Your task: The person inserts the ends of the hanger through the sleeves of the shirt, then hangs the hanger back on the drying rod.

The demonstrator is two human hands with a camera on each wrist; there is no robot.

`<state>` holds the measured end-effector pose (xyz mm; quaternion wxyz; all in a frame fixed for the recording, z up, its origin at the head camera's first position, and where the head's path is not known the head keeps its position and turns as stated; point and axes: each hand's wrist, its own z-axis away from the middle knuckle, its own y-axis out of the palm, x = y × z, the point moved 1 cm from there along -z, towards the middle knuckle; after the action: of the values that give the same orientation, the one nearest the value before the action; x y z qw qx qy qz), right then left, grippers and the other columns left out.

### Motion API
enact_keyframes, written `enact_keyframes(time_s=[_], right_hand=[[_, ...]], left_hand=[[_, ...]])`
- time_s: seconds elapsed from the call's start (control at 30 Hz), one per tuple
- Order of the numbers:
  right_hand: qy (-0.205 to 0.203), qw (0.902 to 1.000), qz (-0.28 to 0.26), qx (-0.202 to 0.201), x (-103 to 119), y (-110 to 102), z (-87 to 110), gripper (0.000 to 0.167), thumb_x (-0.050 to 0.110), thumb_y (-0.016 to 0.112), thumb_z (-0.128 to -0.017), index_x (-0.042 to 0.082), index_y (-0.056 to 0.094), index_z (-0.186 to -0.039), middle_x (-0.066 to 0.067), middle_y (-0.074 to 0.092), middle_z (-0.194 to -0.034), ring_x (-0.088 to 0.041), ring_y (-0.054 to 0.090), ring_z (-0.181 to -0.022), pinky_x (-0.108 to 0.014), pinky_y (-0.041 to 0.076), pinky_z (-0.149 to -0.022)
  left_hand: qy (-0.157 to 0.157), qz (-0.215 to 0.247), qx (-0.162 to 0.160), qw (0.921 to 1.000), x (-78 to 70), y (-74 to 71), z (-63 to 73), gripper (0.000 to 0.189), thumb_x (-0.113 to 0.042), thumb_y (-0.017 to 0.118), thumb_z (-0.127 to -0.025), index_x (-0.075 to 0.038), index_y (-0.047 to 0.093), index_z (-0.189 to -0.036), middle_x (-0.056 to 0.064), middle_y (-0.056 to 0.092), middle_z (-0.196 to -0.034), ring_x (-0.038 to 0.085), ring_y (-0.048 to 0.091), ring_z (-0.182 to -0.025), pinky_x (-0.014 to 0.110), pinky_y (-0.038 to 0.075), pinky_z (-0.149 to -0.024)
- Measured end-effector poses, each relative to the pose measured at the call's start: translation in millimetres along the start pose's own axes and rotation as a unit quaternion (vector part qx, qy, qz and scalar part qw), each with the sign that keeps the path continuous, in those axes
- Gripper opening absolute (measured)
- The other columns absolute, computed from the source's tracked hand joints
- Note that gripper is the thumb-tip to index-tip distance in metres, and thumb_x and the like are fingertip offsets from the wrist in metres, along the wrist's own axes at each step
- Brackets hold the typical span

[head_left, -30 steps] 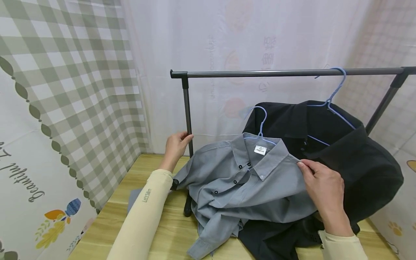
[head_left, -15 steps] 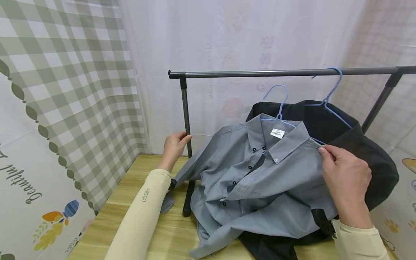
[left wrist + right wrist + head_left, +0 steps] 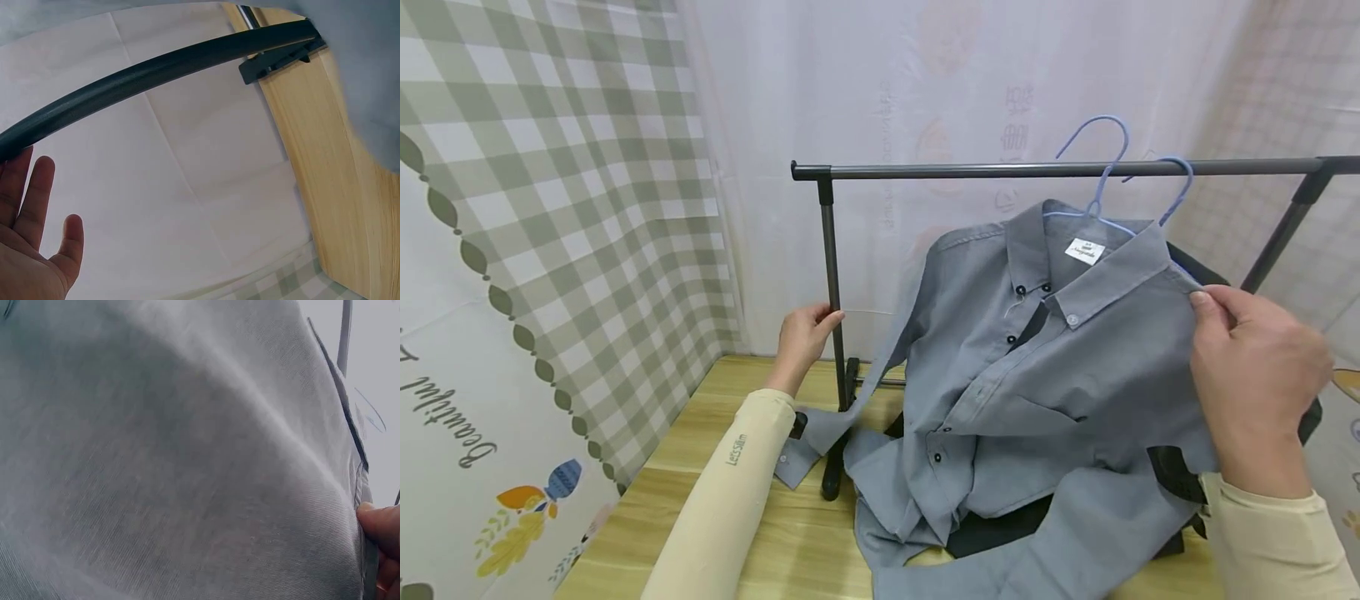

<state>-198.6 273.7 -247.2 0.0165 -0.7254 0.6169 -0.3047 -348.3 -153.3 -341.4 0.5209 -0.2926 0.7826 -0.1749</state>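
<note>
My right hand pinches the shoulder of a grey button-up shirt between thumb and fingers. Inside the shirt sits a blue hanger; its hook rises above the dark rail. Whether hook and rail touch, I cannot tell. With thumb and fingertips my left hand holds the left post of the clothes rack; other fingers stretch out loosely in the left wrist view. Grey cloth fills most of the right wrist view, the thumb pressed at its edge.
Behind the grey shirt a black garment hangs from a second blue hanger, mostly covered. One grey sleeve trails past the left post's foot on the wooden table. White and checked curtains enclose the space.
My right hand has lifted the grey shirt and its hanger up and to the right, from below the rail until the hook stands above it. The left hand stays on the post.
</note>
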Motion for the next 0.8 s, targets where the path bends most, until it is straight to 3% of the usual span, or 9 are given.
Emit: enact_keyframes(time_s=[0.13,0.33,0.5,0.63,0.7,0.8], right_hand=[[-0.018,0.9997,-0.012,-0.012,8.7,-0.2,-4.7,0.031,0.02,0.057,-0.101,-0.006,0.074,-0.104,-0.027,0.07,-0.099,-0.047,0.064,-0.086,-0.026,0.024,-0.058],[-0.044,0.9978,-0.043,-0.023,24.9,2.9,-13.3,0.029,0.019,0.059,-0.1,-0.004,0.075,-0.105,-0.024,0.071,-0.098,-0.046,0.066,-0.083,-0.014,0.019,-0.057],[-0.04,0.9966,-0.062,-0.038,37.9,4.2,-25.5,0.025,0.018,0.06,-0.099,0.0,0.077,-0.105,-0.019,0.073,-0.099,-0.043,0.069,-0.086,-0.014,0.021,-0.059],[-0.04,0.9957,-0.08,-0.025,44.0,8.8,-25.2,0.025,0.018,0.061,-0.099,0.0,0.076,-0.107,-0.02,0.072,-0.101,-0.044,0.068,-0.089,-0.013,0.022,-0.062],[-0.039,0.9953,-0.088,-0.013,45.4,13.7,-21.7,0.027,0.02,0.061,-0.099,-0.002,0.075,-0.108,-0.022,0.072,-0.101,-0.046,0.067,-0.09,-0.019,0.032,-0.065],[-0.044,0.9947,-0.093,0.005,45.5,23.8,-16.0,0.031,0.022,0.061,-0.099,-0.004,0.074,-0.11,-0.025,0.071,-0.102,-0.047,0.066,-0.09,-0.036,0.04,-0.066]], left_hand=[[-0.004,-0.002,0.003,1.0,0.1,-0.7,-0.6,0.039,-0.035,0.059,-0.101,-0.003,0.069,-0.122,0.014,0.071,-0.113,0.031,0.065,-0.107,0.045,0.051,-0.091],[0.001,-0.006,0.001,1.0,0.1,0.3,-0.7,0.038,-0.035,0.06,-0.101,-0.004,0.071,-0.119,0.014,0.072,-0.11,0.031,0.066,-0.104,0.045,0.051,-0.089],[0.003,-0.009,0.0,1.0,-0.5,0.1,0.2,0.037,-0.035,0.059,-0.101,-0.004,0.072,-0.117,0.013,0.072,-0.11,0.031,0.065,-0.103,0.045,0.051,-0.088],[0.005,-0.01,-0.001,0.9999,-0.9,-0.7,0.1,0.037,-0.035,0.059,-0.101,-0.004,0.071,-0.118,0.014,0.071,-0.11,0.031,0.065,-0.104,0.046,0.051,-0.088],[0.005,-0.011,-0.001,0.9999,-1.1,-0.9,-0.2,0.037,-0.035,0.059,-0.101,-0.004,0.071,-0.118,0.014,0.071,-0.11,0.031,0.065,-0.104,0.046,0.051,-0.089],[0.004,-0.013,-0.001,0.9999,-1.5,-1.3,0.6,0.037,-0.035,0.058,-0.101,-0.004,0.071,-0.118,0.014,0.071,-0.111,0.032,0.065,-0.106,0.046,0.05,-0.09]])
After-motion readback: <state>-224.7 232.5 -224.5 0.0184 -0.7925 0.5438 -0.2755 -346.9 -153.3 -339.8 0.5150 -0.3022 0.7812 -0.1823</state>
